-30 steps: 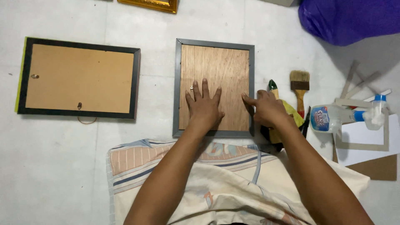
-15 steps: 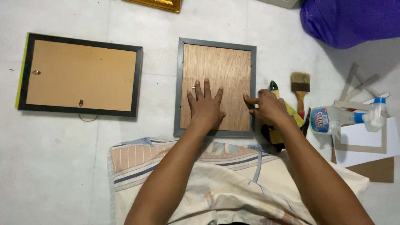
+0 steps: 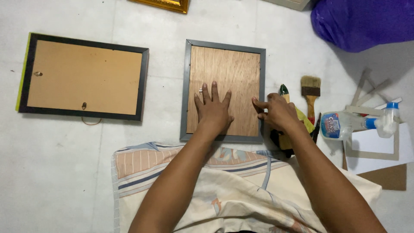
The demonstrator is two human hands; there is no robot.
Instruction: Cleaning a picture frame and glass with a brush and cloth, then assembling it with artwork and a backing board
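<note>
Grey frame: the grey-edged picture frame (image 3: 224,46) lies face down on the pale floor (image 3: 64,172), its brown wooden backing board (image 3: 226,77) facing up, directly ahead of the person.
Left hand: the left hand (image 3: 212,110) lies flat, palm down, on the lower part of the backing board, inside the frame's rim; a ring shows on one finger.
Left grip: spread, fingers fanned and pressed to the wood, holding nothing.
Right hand: the right hand (image 3: 278,113) sits at the frame's right rail, near its lower end, with the fingertips reaching onto the edge where the board meets the rail.
Right grip: fingers drawn together and pointing left at the rail; whether they pinch anything cannot be told.
Frame against the hands: the frame lies under the left palm and just left of the right hand, both hands at its near half.
Second frame: a black frame (image 3: 84,75) with a tan back lies well apart to the left.
Right of the hands: a green and yellow tool (image 3: 302,121) partly hidden by the right hand, a paintbrush (image 3: 310,92), a spray bottle (image 3: 358,123), and card pieces (image 3: 379,146).
Near edge: a striped cloth (image 3: 172,159) covers the person's lap.
</note>
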